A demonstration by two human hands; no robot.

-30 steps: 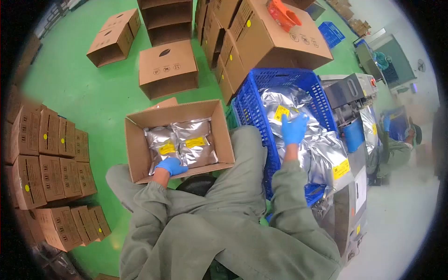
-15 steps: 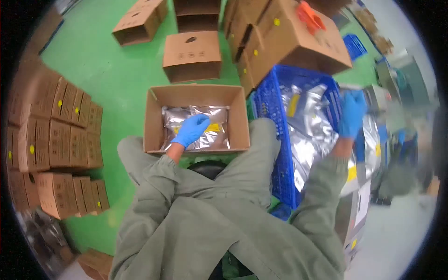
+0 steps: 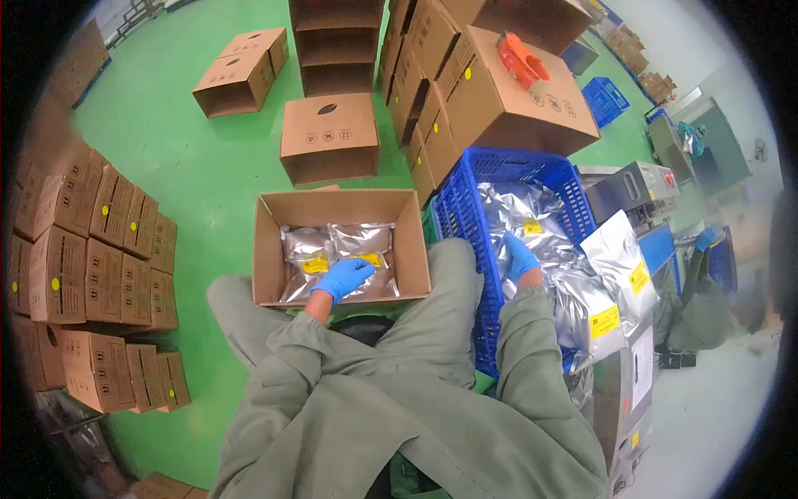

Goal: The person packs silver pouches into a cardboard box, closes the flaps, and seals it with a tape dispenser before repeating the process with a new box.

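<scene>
In the open cardboard box [image 3: 259, 249] between my knees lie several silver foil pouches [image 3: 362, 239] with yellow labels. My left hand [image 3: 339, 280], in a blue glove, rests low over these pouches with its fingers curled together; whatever might be under the fingertips is hidden. To the right, my right hand [image 3: 521, 259], also gloved in blue, reaches into the blue plastic crate [image 3: 474, 179]. Its fingers stretch out against the silver pouches [image 3: 540, 237] heaped there, and none is lifted. Two labelled pouches [image 3: 619, 266] lean out over the crate's right side.
Stacked cartons [image 3: 104, 208] stand at left. An empty carton [image 3: 328, 137] lies ahead, near a tall carton stack [image 3: 499, 91] topped by an orange tape dispenser [image 3: 522, 62]. Metal equipment [image 3: 632, 187] stands right of the crate. Another person [image 3: 702, 291] is farther right.
My right hand has moved left and down, from beyond the crate's right side to the pouches inside. My left hand stays over the box. The view has shifted, showing the pouches more sharply.
</scene>
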